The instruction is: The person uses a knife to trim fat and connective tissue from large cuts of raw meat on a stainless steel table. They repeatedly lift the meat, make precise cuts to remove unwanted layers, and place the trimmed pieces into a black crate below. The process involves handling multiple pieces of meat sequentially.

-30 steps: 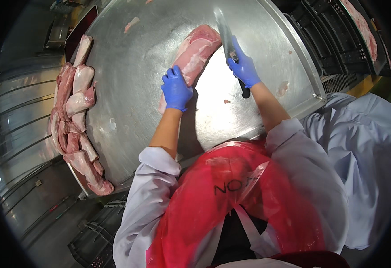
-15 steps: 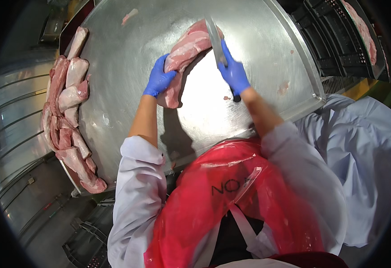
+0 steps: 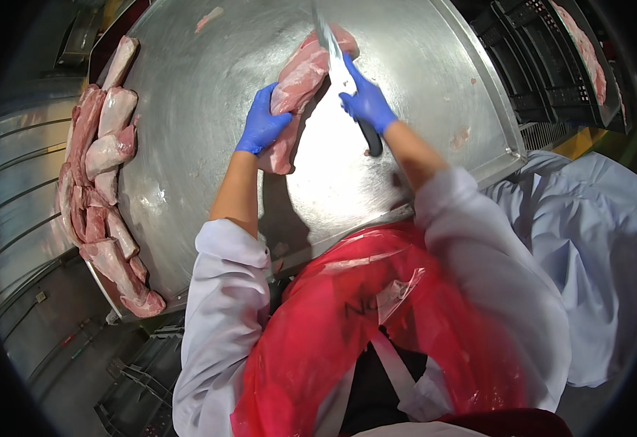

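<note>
A long piece of raw pink meat (image 3: 300,80) with pale fat lies slantwise on the steel table (image 3: 209,153). My left hand (image 3: 264,122), in a blue glove, grips its near end with the fingers on the left side and the thumb over the top. In my blue-gloved right hand (image 3: 368,102) is a long knife (image 3: 339,71) with a black handle. Its blade points away from me and crosses the far part of the meat. Whether the edge has entered the meat, I cannot tell.
Several raw meat pieces (image 3: 103,156) are piled along the table's left edge. A small scrap (image 3: 209,19) lies at the far left. Black crates (image 3: 522,58) stand beyond the raised right rim, one holding meat (image 3: 584,51). White cloth (image 3: 580,233) hangs at the right.
My right hand and the knife have moved left, bringing the blade from near the meat's far tip to further along it. My left hand keeps its grip on the near end.
</note>
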{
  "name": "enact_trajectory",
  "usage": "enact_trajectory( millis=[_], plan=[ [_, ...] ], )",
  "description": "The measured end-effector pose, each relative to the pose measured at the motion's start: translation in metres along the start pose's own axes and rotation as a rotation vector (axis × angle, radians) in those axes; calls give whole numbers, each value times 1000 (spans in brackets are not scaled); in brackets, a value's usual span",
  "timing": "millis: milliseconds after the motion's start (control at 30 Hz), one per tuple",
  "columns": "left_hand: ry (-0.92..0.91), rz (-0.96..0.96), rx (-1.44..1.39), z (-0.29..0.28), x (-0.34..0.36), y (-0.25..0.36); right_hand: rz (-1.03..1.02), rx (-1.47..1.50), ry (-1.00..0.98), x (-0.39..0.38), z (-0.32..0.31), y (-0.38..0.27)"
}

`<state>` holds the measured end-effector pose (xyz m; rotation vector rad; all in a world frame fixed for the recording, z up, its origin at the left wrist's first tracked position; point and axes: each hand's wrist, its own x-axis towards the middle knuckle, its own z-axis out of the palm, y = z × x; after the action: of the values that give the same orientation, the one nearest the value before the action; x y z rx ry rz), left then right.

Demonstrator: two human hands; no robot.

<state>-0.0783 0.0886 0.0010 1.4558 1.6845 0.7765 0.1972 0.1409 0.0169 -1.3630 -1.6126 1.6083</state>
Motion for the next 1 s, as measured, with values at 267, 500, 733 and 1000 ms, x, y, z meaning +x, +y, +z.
enact_trajectory(
  millis=[267, 500, 733, 1000],
  plan=[
    [19, 46, 133, -3, -7, 19, -68, 98, -30, 7, 5, -1],
    [59, 14, 288, -15, -14, 10, -183, 81, -165, -177, -3, 72],
    [89, 315, 884, 57, -3, 117, -75, 331, 206, -121, -61, 50],
    [186, 105, 218, 43, 25, 94, -110, -10, 83, -29, -20, 30]
  ],
)
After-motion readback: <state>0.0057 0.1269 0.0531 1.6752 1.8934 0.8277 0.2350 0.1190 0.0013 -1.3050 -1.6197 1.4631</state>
